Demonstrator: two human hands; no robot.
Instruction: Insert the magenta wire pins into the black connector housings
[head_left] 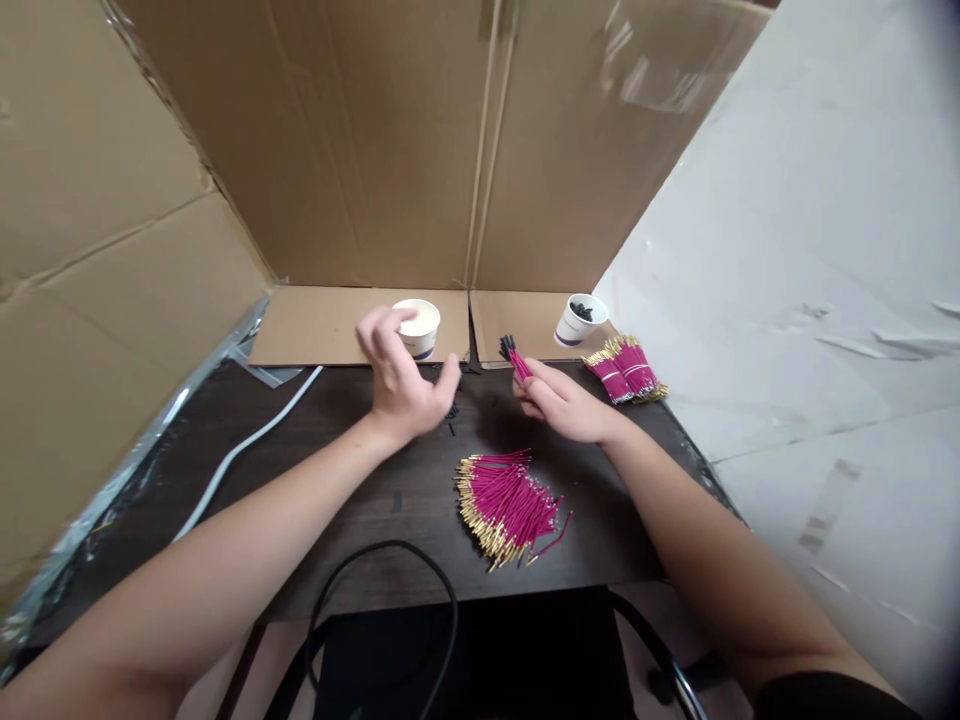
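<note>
My left hand (pixel 409 375) is raised over the table with its fingers apart and nothing in it. Behind it, partly covered by a finger, stands a white paper cup (pixel 424 325) with pale contents. Several small black sleeves (pixel 452 411) lie by my left thumb. In my right hand (pixel 559 398), closed, is a small bundle of magenta wires (pixel 517 361) whose upper ends carry black sleeves. Below the hands, a fanned pile of magenta wires (pixel 510 500) with gold terminals rests on the dark table.
At the back right, a paper cup (pixel 581 320) holds black pieces. Tied bundles of magenta wires (pixel 626 370) lie beside it. Cardboard walls (pixel 360 150) enclose the back and left. A white cable (pixel 247 440) crosses the left side; a black cable (pixel 394 545) loops at the front edge.
</note>
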